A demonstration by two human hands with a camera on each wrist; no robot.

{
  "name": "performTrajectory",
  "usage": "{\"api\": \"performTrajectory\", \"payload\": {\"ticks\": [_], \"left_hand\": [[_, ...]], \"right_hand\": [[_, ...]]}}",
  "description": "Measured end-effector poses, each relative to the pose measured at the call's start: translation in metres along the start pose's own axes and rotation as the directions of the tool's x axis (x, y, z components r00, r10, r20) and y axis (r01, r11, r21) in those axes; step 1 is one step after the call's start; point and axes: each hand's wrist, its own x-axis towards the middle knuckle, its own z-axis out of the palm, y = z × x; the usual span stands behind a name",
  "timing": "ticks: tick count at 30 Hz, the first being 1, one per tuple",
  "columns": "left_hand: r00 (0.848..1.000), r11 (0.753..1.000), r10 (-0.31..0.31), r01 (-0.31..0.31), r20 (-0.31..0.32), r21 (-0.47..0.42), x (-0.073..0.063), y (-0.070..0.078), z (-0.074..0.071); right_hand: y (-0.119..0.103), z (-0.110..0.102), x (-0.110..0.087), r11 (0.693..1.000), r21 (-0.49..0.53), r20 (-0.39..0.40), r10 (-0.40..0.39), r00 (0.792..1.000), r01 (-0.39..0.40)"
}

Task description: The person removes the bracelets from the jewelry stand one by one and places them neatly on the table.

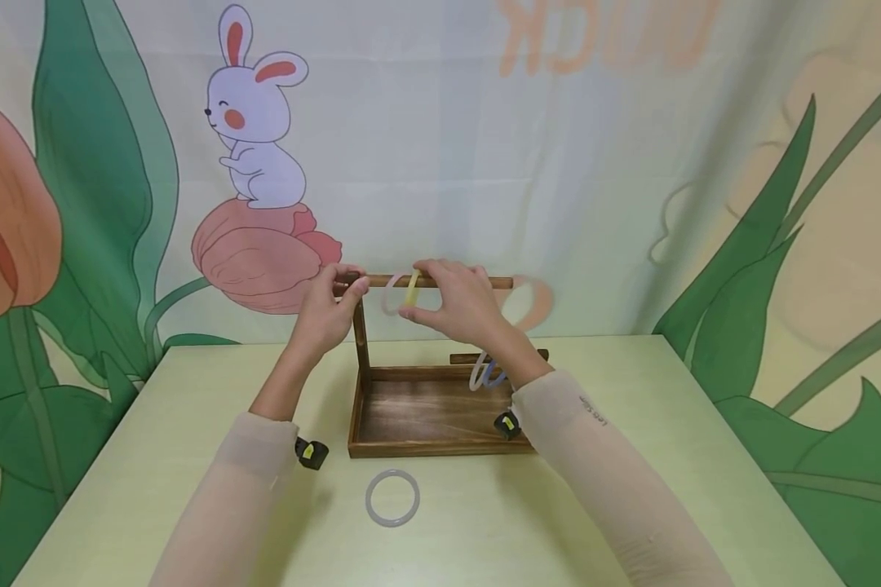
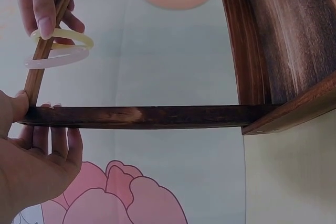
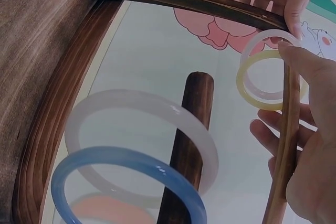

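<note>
Yellow glossy ring (image 1: pixel 411 292) is around the upper brown wooden bar (image 1: pixel 502 283), and the right hand (image 1: pixel 464 302) pinches it between thumb and fingers. Just beside it, a pale pink glossy ring (image 2: pixel 58 62) is around the same bar. The left hand (image 1: pixel 326 311), with fingers curled, grips the top of the dark brown wooden post (image 2: pixel 173 116). One greyish round ring (image 1: pixel 369 499) lies on the pale green table (image 1: pixel 117 481).

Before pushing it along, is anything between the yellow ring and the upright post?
Yes: a pale ring hangs on the top bar between the yellow ring and the post; the left hand holds that end.
</note>
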Motion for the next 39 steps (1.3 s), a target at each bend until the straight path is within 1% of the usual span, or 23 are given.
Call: {"api": "performTrajectory", "payload": {"ticks": [6, 12, 18, 26, 34, 39], "left_hand": [[1.0, 1.0, 0.008, -0.008, -0.003, -0.001, -0.0015, 0.0012, 0.0], [1.0, 1.0, 0.004, -0.004, 0.01, -0.016, -0.0032, 0.0016, 0.0005], [1.0, 1.0, -0.002, 0.002, 0.011, -0.012, -0.0012, 0.001, 0.0011], [1.0, 1.0, -0.004, 0.005, 0.012, -0.019, -0.0006, 0.0021, -0.0004], [1.0, 1.0, -0.001, 0.001, 0.012, -0.023, 0.0, 0.0011, -0.0019], [1.0, 1.0, -0.005, 0.005, 0.017, -0.025, 0.0001, 0.0009, -0.0021]], "right_hand": [[-0.0011, -0.0006, -0.0019, 1.0, -0.003, -0.014, -0.006, 1.0, 0.005], [-0.0016, -0.0001, -0.0036, 1.0, 0.0, -0.016, -0.006, 1.0, 0.006], [-0.0014, -0.0003, -0.0018, 1.0, -0.008, -0.015, -0.008, 1.0, 0.008], [-0.0004, -0.0002, -0.0013, 1.0, 0.018, -0.023, -0.011, 1.0, 0.012], [0.0025, -0.0032, -0.0009, 0.997, 0.073, -0.058, 0.0, 0.998, 0.004], [0.0049, -0.0097, -0.0038, 0.998, 0.061, -0.036, 0.012, 0.999, -0.009]]}}
